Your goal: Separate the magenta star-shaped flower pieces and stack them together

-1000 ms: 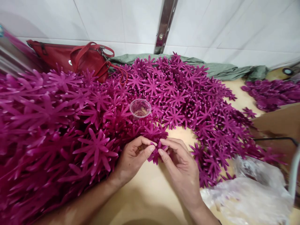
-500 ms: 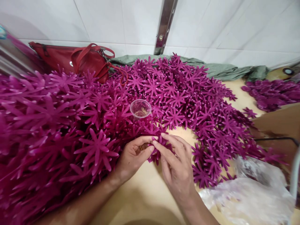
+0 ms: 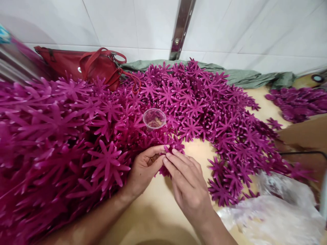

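At the middle of the head view, my left hand pinches a purple artificial flower between thumb and forefinger. My right hand meets it from the other side, its fingertips closed on the same flower. The fingers cover most of that piece; only a petal tip and some lower petals show. Just beyond the hands, a clear plastic cup sits among the petals, with a little brownish stuff at its bottom. A deep heap of star-shaped purple flowers surrounds the cup and lies close to my left forearm.
A red handbag rests behind the heap, against the white wall. Green cloth lies along the back. At right are a clear plastic bag, a cardboard box and another purple pile. Bare tabletop shows between my arms.
My right hand has shifted slightly left and its fingers have drawn closer together over the flower. The left hand keeps its pinch, having moved a little. The view has shifted slightly.
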Tool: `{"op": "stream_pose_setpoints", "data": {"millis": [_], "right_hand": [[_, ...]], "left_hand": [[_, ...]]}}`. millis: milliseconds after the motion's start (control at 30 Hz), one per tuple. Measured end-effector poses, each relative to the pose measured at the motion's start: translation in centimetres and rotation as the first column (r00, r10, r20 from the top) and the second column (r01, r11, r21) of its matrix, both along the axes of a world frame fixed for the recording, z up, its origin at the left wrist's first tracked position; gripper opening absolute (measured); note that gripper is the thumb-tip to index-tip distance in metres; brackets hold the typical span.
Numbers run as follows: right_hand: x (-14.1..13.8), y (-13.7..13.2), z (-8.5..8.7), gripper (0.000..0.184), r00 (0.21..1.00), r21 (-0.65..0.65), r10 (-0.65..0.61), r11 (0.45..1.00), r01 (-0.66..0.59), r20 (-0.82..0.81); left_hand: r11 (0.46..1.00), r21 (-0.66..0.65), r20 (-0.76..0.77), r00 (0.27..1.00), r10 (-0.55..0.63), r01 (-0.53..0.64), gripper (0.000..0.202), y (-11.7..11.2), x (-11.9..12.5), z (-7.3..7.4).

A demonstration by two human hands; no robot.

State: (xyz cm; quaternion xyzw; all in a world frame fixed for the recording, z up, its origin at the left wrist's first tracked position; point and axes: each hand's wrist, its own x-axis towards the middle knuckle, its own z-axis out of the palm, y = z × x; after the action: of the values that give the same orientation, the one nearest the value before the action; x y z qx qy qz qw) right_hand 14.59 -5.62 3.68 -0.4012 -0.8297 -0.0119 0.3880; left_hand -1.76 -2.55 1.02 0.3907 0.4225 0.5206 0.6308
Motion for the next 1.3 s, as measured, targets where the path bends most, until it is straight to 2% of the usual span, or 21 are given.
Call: {"op": "stream_pose_setpoints", "data": {"millis": [233, 333, 500, 633, 700, 800, 933, 1033, 1133, 1300], "right_hand": [[0.1, 0.2, -0.7, 0.04, 0.999, -0.042, 0.024, 0.999, -0.023, 0.025], [0.0, 0.1, -0.3, 0.045, 1.0, -0.053, -0.005, 0.999, 0.004, -0.031], [-1.9, 1.1, 2.9, 0.048, 0.997, -0.062, -0.074, 0.995, 0.073, -0.022], [-4.8, 4.7, 5.3, 0.043, 0.988, -0.122, -0.091, 0.987, 0.106, 0.127], [-6.1, 7.0, 5.9, 0.042, 0.97, -0.222, -0.079, 0.966, 0.132, 0.231], [-7.6, 9.7, 6.1, 0.039, 0.9, -0.334, -0.034, 0.922, 0.196, 0.434], [-8.5, 11.3, 6.3, 0.045, 0.818, -0.334, 0.038, 0.923, 0.192, 0.575], [-8.6, 11.5, 6.6, 0.043, 0.802, -0.353, 0.062, 0.916, 0.191, 0.594], [-8.6, 11.4, 6.6, 0.044, 0.82, -0.356, 0.033, 0.91, 0.211, 0.571], [-8.4, 11.8, 5.7, 0.046, 0.863, -0.325, 0.03, 0.932, 0.157, 0.504]], "left_hand": [[1.0, -0.019, -0.018, 1.0, -0.006, 0.005, 0.025, 0.0, -0.1, 0.4], [1.0, -0.02, -0.016, 1.0, -0.006, 0.005, 0.028, 0.0, 0.1, 0.7], [0.998, -0.029, 0.036, 0.998, -0.057, 0.058, 0.03, -0.1, 0.2, 1.0], [0.998, 0.015, 0.021, 0.998, -0.064, 0.064, 0.018, -0.3, 0.1, 1.3], [0.997, 0.022, 0.015, 0.998, -0.068, 0.067, 0.023, -0.2, 0.1, 1.2], [0.999, 0.022, 0.018, 0.999, -0.036, 0.036, 0.029, -0.1, 0.2, 0.9], [0.999, 0.024, 0.08, 0.996, -0.043, 0.041, 0.036, 0.1, 0.3, 0.5], [0.999, 0.022, 0.131, 0.99, -0.051, 0.048, 0.038, 0.2, 0.3, 0.5], [0.999, 0.017, 0.146, 0.988, -0.049, 0.047, 0.039, 0.3, 0.4, 0.5], [0.997, 0.03, 0.144, 0.987, -0.07, 0.066, 0.036, 0.3, 0.3, 0.4]]}}
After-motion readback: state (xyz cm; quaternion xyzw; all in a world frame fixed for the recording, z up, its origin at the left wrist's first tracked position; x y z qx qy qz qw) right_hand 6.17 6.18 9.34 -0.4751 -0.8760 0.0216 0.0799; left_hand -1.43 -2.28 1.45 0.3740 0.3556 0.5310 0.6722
